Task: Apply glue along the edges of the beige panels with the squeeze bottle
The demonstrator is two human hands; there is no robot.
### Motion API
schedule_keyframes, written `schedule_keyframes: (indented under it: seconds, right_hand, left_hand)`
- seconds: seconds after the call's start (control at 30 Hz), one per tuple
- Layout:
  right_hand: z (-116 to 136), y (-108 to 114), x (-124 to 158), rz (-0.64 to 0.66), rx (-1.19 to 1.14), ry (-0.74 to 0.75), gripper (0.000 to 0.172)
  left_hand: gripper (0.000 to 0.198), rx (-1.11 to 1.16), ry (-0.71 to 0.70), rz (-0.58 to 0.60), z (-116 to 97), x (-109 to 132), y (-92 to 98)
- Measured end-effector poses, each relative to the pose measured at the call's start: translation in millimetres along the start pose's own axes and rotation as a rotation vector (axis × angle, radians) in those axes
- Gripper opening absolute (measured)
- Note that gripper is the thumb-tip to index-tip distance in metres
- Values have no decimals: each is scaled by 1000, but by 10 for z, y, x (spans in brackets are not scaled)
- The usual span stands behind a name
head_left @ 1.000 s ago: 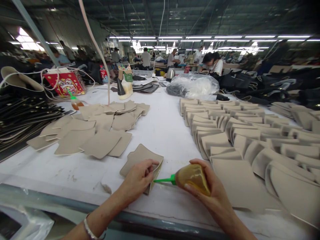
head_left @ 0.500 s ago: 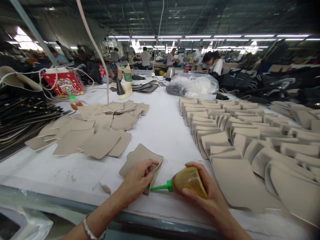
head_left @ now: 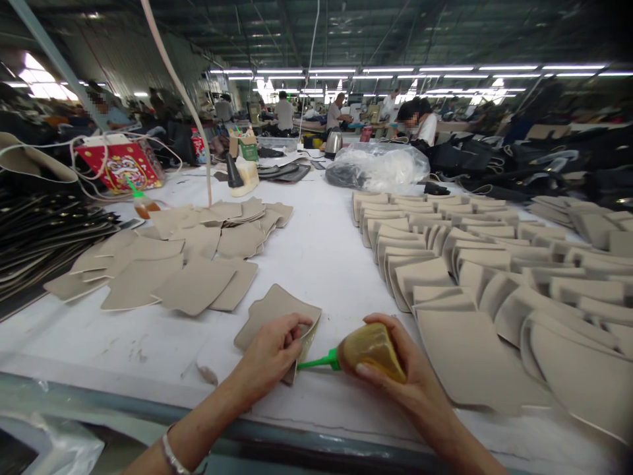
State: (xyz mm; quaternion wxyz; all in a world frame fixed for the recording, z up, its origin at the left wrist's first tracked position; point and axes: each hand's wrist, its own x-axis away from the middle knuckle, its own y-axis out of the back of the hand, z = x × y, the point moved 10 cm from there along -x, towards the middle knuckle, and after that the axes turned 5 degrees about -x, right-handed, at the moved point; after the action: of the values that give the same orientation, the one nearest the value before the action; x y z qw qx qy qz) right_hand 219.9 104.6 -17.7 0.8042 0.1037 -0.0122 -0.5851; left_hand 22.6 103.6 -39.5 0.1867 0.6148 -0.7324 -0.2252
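Beige leather-like piece [head_left: 270, 311] lying flat on the white desk [head_left: 321, 257], near the front edge and just left of centre, its right edge lifted slightly. Left hand [head_left: 271, 353] closed on that raised edge, fingers curled over it, thumb side pinching the flap up. Silver bracelet [head_left: 171, 456] on the left wrist. Right hand [head_left: 405, 373] wrapped tight around an amber glue bottle [head_left: 370, 346], laid almost level, green nozzle [head_left: 316, 362] pointing left and its tip just at the lifted edge, beside the left fingers; contact between tip and piece too fine to tell.

Farther left on the desk, a loose overlapping heap of matching beige pieces [head_left: 192, 254]. On the right, many more of them set out in ordered overlapping rows [head_left: 475, 264], stretching from near to far. Black sheets stacked [head_left: 44, 234] at the far left edge. Second glue bottle with green tip [head_left: 138, 201] lying beyond the left heap, near a red patterned bag [head_left: 119, 161]. Clear plastic bag [head_left: 380, 168], bunched, at the far middle of the desk, with a metal kettle [head_left: 334, 142] behind it. Other people at work [head_left: 284, 113] well away in the background under long strip lights.
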Motion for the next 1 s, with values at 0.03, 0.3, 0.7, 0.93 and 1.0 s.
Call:
schedule_keyframes:
  seconds: [0.03, 0.3, 0.7, 0.93, 1.0]
  right_hand:
    - [5, 71, -31, -50, 41, 20, 54]
    - [106, 314, -149, -220, 155, 150, 52]
    - [147, 374, -228, -292, 198, 211, 51]
    - [7, 249, -124, -148, -52, -27, 56]
    - [-42, 273, -106, -164, -197, -85, 55]
  left_hand:
    - [34, -5, 1, 1, 1, -1, 2]
    - [37, -8, 1, 0, -10, -37, 22]
    - [38, 3, 8, 13, 9, -43, 15]
    - [38, 44, 38, 19, 40, -68, 24]
    - [38, 63, 48, 16, 52, -69, 25]
